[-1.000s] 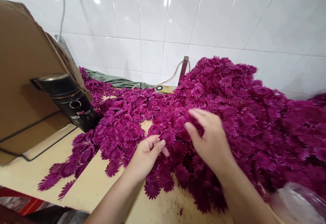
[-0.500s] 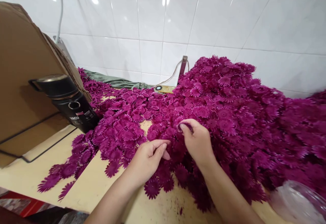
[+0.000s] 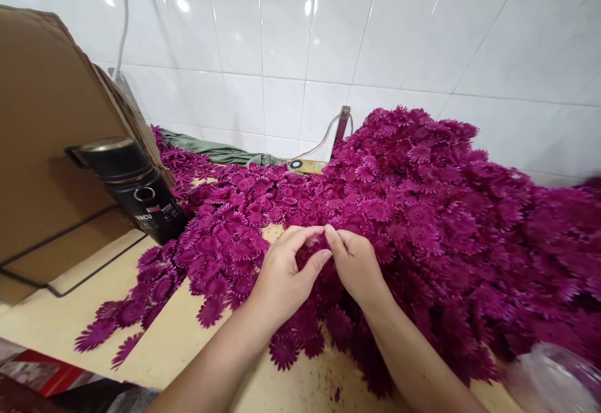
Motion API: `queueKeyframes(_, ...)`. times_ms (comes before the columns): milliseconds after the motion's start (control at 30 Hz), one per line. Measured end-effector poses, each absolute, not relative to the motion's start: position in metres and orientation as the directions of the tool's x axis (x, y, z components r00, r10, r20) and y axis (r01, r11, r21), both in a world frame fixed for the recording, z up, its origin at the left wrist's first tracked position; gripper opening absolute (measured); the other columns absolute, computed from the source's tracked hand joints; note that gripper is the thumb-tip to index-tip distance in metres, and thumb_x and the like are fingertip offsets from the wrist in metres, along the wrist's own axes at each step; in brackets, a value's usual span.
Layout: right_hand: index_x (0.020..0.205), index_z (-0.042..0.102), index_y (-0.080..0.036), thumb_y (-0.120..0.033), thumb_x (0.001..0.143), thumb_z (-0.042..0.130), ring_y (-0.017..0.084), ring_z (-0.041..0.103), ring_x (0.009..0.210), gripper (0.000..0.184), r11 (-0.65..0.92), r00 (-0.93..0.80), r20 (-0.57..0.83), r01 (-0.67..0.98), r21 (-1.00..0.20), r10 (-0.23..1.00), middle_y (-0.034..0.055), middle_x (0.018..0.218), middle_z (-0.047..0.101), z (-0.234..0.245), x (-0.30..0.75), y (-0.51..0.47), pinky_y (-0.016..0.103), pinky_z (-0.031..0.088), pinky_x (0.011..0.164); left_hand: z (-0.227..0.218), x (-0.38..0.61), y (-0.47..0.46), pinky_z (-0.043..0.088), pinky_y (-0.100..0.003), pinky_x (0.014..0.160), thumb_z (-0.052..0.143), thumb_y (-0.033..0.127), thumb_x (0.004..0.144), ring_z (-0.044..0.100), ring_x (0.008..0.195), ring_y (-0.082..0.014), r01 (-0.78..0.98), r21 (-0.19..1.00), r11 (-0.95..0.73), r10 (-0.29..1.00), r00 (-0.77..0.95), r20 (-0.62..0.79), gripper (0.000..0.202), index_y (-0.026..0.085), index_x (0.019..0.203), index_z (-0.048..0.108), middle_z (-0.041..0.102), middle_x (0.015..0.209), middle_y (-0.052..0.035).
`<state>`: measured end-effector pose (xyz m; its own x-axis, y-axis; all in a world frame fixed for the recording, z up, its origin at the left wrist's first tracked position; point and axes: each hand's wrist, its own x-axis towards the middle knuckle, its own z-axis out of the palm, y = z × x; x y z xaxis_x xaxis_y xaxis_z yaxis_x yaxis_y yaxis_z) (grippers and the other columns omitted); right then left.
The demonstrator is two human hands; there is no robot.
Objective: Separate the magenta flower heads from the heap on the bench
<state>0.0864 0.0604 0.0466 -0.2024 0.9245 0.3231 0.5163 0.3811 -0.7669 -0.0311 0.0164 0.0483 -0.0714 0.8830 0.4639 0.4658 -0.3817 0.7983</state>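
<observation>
A big heap of magenta fabric flower petals [image 3: 422, 213] covers the pale wooden table [image 3: 178, 331] and rises against the tiled wall. My left hand [image 3: 282, 275] and my right hand [image 3: 357, 266] meet at the heap's front edge. Their fingertips pinch together on one magenta petal piece [image 3: 322, 244] between them. Both hands are closed in a pinch, and most of the piece is hidden by the fingers.
A black thermos flask [image 3: 136, 191] stands at the left beside a folded cardboard sheet [image 3: 47, 131]. A green cloth [image 3: 211, 150] and a cable lie by the wall. Clear plastic wrap [image 3: 549, 382] is at the bottom right. Loose petals [image 3: 113, 328] trail toward the table's front edge.
My right hand has drawn back from the heap toward me and left. My left hand has risen to meet it, so both now pinch the same petal piece.
</observation>
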Motion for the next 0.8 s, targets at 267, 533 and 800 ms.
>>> queueKeyframes(267,0.067,0.041,-0.02,-0.032,0.081,0.035,0.012,0.046,0.06,0.02,0.364,-0.367,0.259,0.254,-0.896,0.894,-0.0021,0.063,0.044,0.041,0.081,0.049,0.024,0.042,0.058,0.042,-0.035,0.028,0.043,-0.029,0.072,0.05,0.017,0.074,0.055,0.075,-0.0156,0.476,0.828,-0.297,0.902,-0.145,0.407,0.009,0.019,0.073,0.058,0.061,0.075,-0.0013)
queueKeyframes(533,0.069,0.049,-0.018,-0.017,0.077,0.043,0.013,0.05,0.062,0.01,0.424,-0.404,0.267,0.372,-0.826,0.875,-0.0004,0.065,0.052,0.039,0.08,0.025,0.025,0.041,0.06,0.057,-0.059,0.056,0.039,-0.023,0.053,0.051,0.027,0.071,0.051,0.049,-0.0103,-0.043,0.986,-0.164,0.878,-0.461,0.125,0.01,0.018,0.068,0.047,0.051,0.053,0.006)
queueKeyframes(800,0.085,0.059,-0.018,-0.016,0.074,0.046,0.017,0.058,0.083,0.017,0.367,-0.252,0.297,0.302,-0.88,0.921,0.0043,0.086,0.064,0.039,0.098,0.036,0.031,0.043,0.08,0.047,-0.062,0.058,0.04,-0.031,0.085,0.053,0.009,0.063,0.052,0.099,-0.0177,0.326,0.926,-0.19,0.918,-0.276,0.286,0.024,0.018,0.084,0.06,0.057,0.099,-0.0049)
